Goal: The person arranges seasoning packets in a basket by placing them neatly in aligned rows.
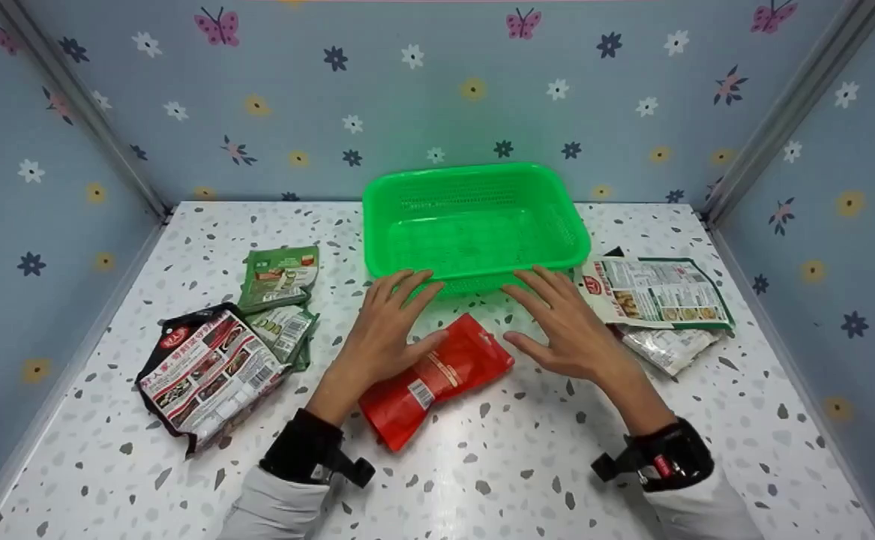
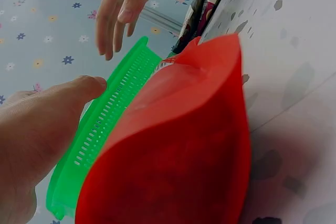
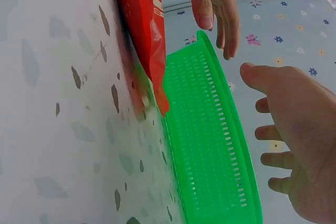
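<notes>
The red pouch [image 1: 456, 367] looks like smooth plastic film with a gloss, slightly creased; the green basket [image 1: 467, 234] is moulded plastic, smooth with a soft sheen. The silvery packet [image 1: 669, 349] looks like crinkled foil, the black-edged packet [image 1: 216, 375] like shiny printed film. The table [image 1: 527, 465] has a smooth, stone-like finish that reflects light, the wall [image 1: 437, 105] looks matt, and the grey sleeve [image 1: 280, 504] is matt cloth

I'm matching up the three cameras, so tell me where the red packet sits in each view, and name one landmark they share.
Head: red packet, just below the picture's centre.
Left wrist: red packet, large, across the lower middle.
Right wrist: red packet, upper left, reaching the top edge.
Shared landmark: the green basket.
</notes>
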`<state>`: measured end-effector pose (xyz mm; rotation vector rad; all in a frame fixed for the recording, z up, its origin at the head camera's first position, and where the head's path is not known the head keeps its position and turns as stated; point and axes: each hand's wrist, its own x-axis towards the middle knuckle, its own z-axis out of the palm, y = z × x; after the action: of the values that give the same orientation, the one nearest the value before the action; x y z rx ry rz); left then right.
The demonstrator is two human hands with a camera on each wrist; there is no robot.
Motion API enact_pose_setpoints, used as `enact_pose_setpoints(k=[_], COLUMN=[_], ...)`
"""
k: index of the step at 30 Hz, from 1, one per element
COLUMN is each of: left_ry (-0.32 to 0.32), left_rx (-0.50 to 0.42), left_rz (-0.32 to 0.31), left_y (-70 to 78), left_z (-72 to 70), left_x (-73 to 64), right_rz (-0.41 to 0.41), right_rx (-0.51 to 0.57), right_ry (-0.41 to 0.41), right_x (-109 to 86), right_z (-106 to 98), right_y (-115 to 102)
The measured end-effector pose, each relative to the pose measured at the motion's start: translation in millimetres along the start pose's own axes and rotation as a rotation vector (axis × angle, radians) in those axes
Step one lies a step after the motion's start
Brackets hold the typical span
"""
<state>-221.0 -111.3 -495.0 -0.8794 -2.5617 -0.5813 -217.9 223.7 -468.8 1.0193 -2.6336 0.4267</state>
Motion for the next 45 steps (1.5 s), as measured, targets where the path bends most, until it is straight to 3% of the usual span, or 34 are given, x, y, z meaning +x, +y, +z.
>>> enact_pose_setpoints(k=[9,15,25,36,45], left_ry=[0.011,-0.016,-0.031,0.013,0.067], left_rx=[-0.030,-0.011,0.017,0.079,0.117], left_rz=[-0.033,-0.043,-0.088,-0.106,-0.088], left_y=[-1.3,-2.3,-6.3,-15.7,-18.8], left_z=[3.5,8.9,15.7,25.1,28.4], left_x=[12.3,16.0,15.7,17.1,21.7], right_rz=[0.039,0.156,0.362,0.488,0.542], right_rx=[-0.024,-0.021,0.015,0.044,0.091], right_ry=[0.059,0.044,-0.048,-0.232,-0.326], right_x=[-23.1,-42.9,-62.3,-72.9,-75.1], right_z=[-13.7,-29.6,-55.9,-49.5,-37.7], right_y=[24.9,43.3,70.0,90.4,100.2])
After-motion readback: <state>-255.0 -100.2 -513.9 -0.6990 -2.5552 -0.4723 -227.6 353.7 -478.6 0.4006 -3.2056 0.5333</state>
